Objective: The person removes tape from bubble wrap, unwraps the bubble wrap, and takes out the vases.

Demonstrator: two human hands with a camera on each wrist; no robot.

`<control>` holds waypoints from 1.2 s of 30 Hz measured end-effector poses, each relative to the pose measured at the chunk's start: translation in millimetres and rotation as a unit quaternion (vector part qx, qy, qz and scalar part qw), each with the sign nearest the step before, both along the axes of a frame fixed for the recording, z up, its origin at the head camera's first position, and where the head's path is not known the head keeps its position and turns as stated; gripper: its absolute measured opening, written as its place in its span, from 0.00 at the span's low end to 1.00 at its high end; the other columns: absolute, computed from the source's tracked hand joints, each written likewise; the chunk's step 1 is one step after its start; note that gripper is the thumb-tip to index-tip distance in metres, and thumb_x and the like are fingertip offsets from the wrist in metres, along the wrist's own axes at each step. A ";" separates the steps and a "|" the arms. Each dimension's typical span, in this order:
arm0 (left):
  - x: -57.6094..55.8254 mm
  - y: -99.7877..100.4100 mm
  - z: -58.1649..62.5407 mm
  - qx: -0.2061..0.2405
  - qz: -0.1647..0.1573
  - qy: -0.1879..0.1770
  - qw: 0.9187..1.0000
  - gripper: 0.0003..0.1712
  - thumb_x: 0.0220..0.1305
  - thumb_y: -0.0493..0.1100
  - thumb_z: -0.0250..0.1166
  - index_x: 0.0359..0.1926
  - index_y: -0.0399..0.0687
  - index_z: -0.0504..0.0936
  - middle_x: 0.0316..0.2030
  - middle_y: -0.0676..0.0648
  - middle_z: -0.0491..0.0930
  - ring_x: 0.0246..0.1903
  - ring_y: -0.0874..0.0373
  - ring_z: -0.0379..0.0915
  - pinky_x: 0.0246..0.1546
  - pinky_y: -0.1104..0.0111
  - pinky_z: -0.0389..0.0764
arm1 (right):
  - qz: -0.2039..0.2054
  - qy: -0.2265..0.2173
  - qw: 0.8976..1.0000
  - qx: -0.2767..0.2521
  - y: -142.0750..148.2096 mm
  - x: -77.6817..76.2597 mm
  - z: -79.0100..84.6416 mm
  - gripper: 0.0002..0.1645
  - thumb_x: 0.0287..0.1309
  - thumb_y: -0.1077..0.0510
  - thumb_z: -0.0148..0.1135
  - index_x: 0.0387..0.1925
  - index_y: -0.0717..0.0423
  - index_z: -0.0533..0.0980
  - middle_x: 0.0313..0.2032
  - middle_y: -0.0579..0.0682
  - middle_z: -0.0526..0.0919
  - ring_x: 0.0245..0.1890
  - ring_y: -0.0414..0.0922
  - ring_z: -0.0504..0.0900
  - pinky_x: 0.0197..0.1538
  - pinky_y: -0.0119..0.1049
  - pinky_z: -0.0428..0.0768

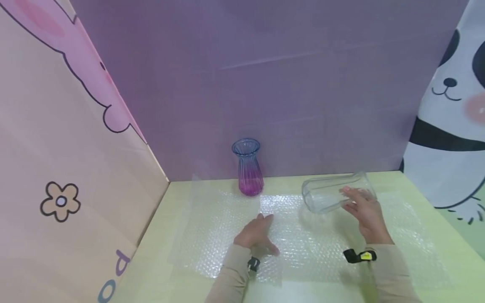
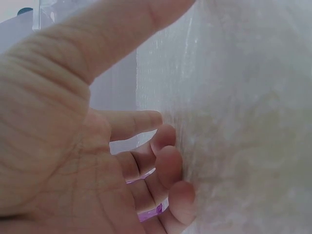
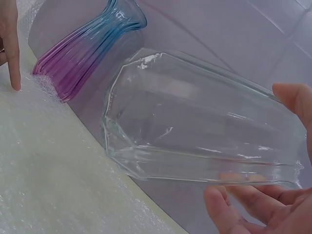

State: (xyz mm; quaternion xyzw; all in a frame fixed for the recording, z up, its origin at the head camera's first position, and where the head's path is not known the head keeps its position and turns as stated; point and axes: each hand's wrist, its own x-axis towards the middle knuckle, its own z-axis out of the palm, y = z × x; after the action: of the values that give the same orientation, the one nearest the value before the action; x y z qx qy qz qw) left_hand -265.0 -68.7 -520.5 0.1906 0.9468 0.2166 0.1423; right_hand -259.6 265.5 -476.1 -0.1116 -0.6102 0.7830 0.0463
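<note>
My right hand [image 1: 365,210] holds a clear glass vase [image 1: 326,193] on its side above the bubble wrap. In the right wrist view, the thumb is on one side of this faceted vase [image 3: 195,117] and the fingers are on the other. My left hand [image 1: 255,233] rests on the bubble wrap [image 1: 303,248] with nothing in its grasp. The left wrist view has its fingertips [image 2: 168,163] against the sheet, thumb spread away. A ribbed vase [image 1: 250,172], blue at the top and magenta below, stands upright behind the left hand.
The bubble wrap spreads over much of the pale yellow table [image 1: 151,256]. A purple backdrop [image 1: 273,84] rises behind the table. Printed side panels stand to the left and right, one with a flower [image 1: 60,202], the other with a panda [image 1: 447,168].
</note>
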 end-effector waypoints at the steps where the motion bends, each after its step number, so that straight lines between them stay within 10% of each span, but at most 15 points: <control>1: 0.0 -0.6 -0.5 -0.001 0.001 -0.001 1.000 0.71 0.36 0.57 0.86 0.79 0.48 0.58 0.76 0.30 0.58 0.71 0.36 0.64 0.72 0.46 0.69 | 0.000 0.009 1.000 -0.009 -0.6 0.4 0.0 0.16 0.64 0.47 0.70 0.47 0.46 0.75 0.39 0.33 0.86 0.39 0.32 0.85 0.45 0.25 0.87; 36: 2.7 -0.6 0.2 -0.008 -0.001 0.009 1.000 0.71 0.35 0.58 0.86 0.79 0.47 0.58 0.75 0.32 0.61 0.71 0.37 0.66 0.72 0.48 0.71 | -0.082 -0.001 0.997 0.010 -17.8 -8.2 13.8 0.15 0.56 0.47 0.77 0.38 0.46 0.79 0.36 0.35 0.81 0.34 0.32 0.85 0.42 0.20 0.85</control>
State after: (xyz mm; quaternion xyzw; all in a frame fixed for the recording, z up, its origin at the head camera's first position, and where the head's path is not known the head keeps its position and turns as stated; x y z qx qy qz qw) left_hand -262.3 -69.2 -520.4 0.1925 0.9494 0.2075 0.1357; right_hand -267.8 247.7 -462.2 -0.1620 -0.6067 0.7703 0.1110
